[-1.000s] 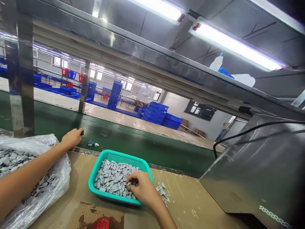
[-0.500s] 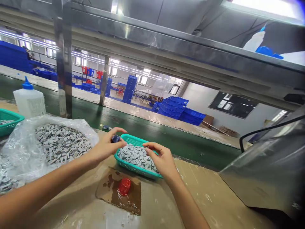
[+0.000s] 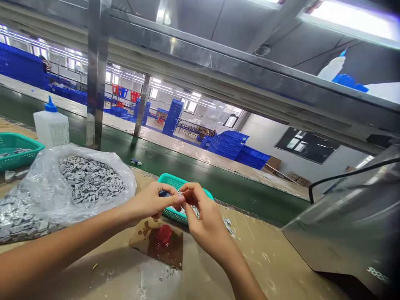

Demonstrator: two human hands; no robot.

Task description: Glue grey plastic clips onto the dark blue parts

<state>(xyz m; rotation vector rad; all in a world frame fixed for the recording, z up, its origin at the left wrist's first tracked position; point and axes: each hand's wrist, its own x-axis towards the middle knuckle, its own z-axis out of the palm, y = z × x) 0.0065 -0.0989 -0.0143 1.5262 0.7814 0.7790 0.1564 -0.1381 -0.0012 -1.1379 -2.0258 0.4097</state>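
Observation:
My left hand [image 3: 154, 204] is closed around a small dark blue part [image 3: 164, 193], mostly covered by the fingers. My right hand [image 3: 203, 214] meets it fingertip to fingertip, pinched on something too small and hidden to make out. Both hands are over the near side of a green plastic basket [image 3: 170, 179] of small grey plastic pieces [image 3: 196, 211]. Below them, a wet, shiny red dome-shaped thing [image 3: 164, 234] rests on a damp brown board [image 3: 175, 254].
At left lies a clear plastic bag [image 3: 46, 187] of grey pieces, by a white bottle with blue cap [image 3: 51, 125] and another green basket [image 3: 29, 156]. Behind runs a green conveyor belt [image 3: 156, 156] bearing a small blue-and-white item [image 3: 135, 161]. A metal-like panel [image 3: 346, 221] stands at right.
My hands, apart over the basket before, have come together at the fingertips. The dark blue part is now more hidden by the fingers. The view has shifted slightly.

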